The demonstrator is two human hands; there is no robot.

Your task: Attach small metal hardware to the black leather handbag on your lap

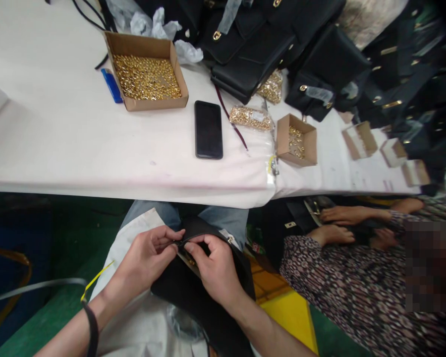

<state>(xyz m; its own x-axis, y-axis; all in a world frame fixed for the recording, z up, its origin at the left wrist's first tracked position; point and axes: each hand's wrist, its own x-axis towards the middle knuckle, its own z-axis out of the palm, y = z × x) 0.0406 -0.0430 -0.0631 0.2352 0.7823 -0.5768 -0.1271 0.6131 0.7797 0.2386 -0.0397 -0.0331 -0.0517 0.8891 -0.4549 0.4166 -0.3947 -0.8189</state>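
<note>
A black handbag [204, 307] lies across my lap, its opening turned towards me. My left hand [148, 253] pinches the bag's edge at the upper left, thumb and fingertips pressed together. Just to the right, my right hand [213, 263] grips the same rim with its thumb at the opening. The two thumbs are close to each other. A bit of gold metal shows inside the opening, partly hidden by my right hand. On the far side of the bag sits a small metal fitting [230, 239]. Whether a small part is between my left fingertips is too small to tell.
On the white table [78, 144] are a box of gold fittings [146, 74], a blue lighter [112, 87], a phone [208, 130], a smaller box [297, 141] and bagged fittings [250, 118]. Black bags [252, 54] pile up behind. A co-worker's hands [342, 223] are at the right.
</note>
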